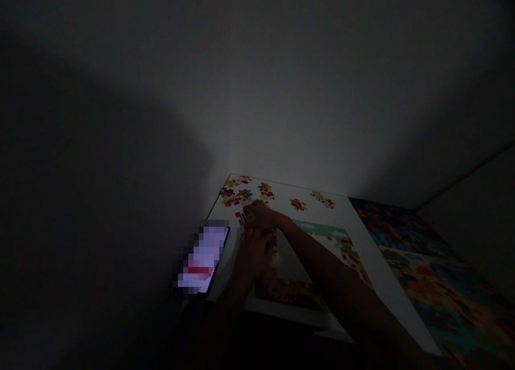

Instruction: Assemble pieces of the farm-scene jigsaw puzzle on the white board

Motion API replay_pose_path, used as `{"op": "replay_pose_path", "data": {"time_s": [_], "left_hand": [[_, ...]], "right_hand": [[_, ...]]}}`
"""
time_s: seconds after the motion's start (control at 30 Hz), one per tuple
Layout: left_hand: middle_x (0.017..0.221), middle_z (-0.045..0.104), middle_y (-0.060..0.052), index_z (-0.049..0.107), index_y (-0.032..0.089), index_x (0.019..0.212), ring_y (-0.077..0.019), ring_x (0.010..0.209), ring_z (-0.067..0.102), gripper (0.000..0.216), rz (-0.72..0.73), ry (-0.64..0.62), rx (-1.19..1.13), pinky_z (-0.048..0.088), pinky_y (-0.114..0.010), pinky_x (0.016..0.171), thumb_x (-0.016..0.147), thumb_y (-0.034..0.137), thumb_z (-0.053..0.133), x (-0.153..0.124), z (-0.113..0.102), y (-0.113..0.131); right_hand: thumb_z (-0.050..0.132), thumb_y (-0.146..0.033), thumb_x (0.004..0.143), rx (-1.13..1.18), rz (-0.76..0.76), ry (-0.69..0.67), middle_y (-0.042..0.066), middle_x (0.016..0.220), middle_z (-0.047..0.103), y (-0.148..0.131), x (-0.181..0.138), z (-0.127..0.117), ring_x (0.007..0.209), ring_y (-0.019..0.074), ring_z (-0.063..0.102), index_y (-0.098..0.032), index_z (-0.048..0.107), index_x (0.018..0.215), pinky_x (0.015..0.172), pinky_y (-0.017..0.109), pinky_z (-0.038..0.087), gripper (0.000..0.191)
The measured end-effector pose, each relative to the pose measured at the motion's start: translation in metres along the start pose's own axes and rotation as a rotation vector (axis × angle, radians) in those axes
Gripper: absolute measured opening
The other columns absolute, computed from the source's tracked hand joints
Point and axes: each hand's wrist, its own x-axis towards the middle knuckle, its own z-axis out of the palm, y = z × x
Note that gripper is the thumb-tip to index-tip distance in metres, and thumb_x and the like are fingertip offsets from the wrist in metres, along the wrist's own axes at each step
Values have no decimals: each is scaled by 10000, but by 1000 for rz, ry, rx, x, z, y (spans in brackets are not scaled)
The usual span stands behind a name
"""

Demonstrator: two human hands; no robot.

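Note:
The room is very dark. My left hand rests with curled fingers on a white puzzle board and seems to pinch a small puzzle piece. My right hand reaches across just beyond it, fingers bent down on the board among loose pieces; whether it grips one is hidden. A partly built puzzle picture lies right of both hands. Several loose coloured pieces are scattered at the board's far edge.
A lit phone lies at the board's left edge, next to my left hand. A colourful printed mat or picture covers the surface to the right. A bare wall rises directly behind the board.

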Motion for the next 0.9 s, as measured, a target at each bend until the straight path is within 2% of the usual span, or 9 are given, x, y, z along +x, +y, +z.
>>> {"op": "replay_pose_path", "data": {"time_s": [0.17, 0.33, 0.47, 0.6, 0.77, 0.9], "left_hand": [[1236, 587, -64, 650, 241, 1132, -277, 1177, 465, 287, -3, -8, 16, 366, -449, 1016, 872, 173, 550, 0, 0, 1], [1236, 583, -70, 658, 251, 1130, -277, 1177, 468, 285, -11, -17, 12, 369, -454, 1008, 877, 186, 543, 1, 1, 0], [1259, 579, -60, 660, 259, 1129, -272, 1207, 458, 287, -5, -14, 4, 368, -451, 1019, 872, 181, 556, 1, 0, 0], [1248, 587, -58, 664, 256, 1123, -266, 1190, 474, 283, -7, -4, 4, 371, -441, 1016, 877, 165, 557, 1, -2, 2], [1211, 601, -60, 660, 251, 1110, -259, 1151, 503, 252, -6, -2, 14, 381, -439, 1002, 892, 175, 559, 1, -2, 2], [1254, 593, -54, 644, 252, 1144, -251, 1178, 490, 291, 4, 10, 15, 373, -426, 1021, 887, 153, 552, 1, 0, 0]], "right_hand": [[861, -382, 640, 48, -3, 16, 169, 1129, 605, 3, -3, 1, 1143, 325, 523, -148, 632, 1147, 922, 409, 445, 603], [873, -315, 622, 92, 15, 10, 129, 1045, 601, 4, 0, 2, 1120, 308, 516, -163, 619, 1064, 898, 388, 441, 532], [891, -327, 576, 113, 71, 37, 128, 994, 588, 5, 1, 2, 1029, 293, 532, -145, 595, 966, 833, 368, 450, 522], [875, -343, 568, 149, 123, 107, 84, 951, 580, 4, -4, 4, 915, 233, 532, -157, 541, 947, 748, 322, 445, 538], [787, -269, 647, 377, 217, 194, -29, 800, 557, 5, -10, 6, 705, 138, 504, -195, 473, 910, 634, 259, 394, 416], [741, -220, 654, 594, 257, 290, -70, 708, 516, 12, -11, 6, 665, 115, 488, -213, 431, 793, 630, 245, 395, 340]]}}
